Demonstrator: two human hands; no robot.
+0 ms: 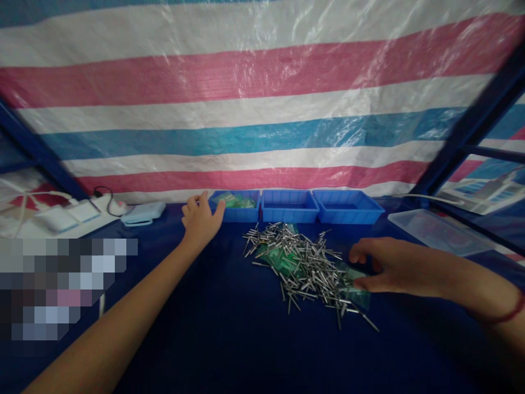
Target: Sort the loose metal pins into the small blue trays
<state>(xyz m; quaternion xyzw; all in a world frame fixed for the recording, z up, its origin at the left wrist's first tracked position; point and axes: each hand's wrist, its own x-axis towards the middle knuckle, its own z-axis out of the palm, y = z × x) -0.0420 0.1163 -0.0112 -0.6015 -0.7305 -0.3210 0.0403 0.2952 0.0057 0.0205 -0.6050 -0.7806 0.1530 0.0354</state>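
Observation:
A loose pile of silver rivets point(315, 268) lies on the dark blue table, with a green packet point(283, 259) partly buried in it. At the pile's right edge is a clear greenish bag point(356, 290). My right hand point(394, 266) is over that bag with fingers apart and curved; nothing shows between them. Beside the left blue bin point(234, 218), which holds green packets point(235, 201), my left hand point(202, 219) has its fingers apart and nothing in them. The middle bin point(290, 210) and the right bin point(348, 210) show no contents.
A clear plastic lid point(437, 230) lies at the right. At the left are white chargers on a power strip point(77, 212) and a light blue case point(143, 212). A striped plastic sheet point(246, 82) hangs behind the bins, between dark blue frame posts.

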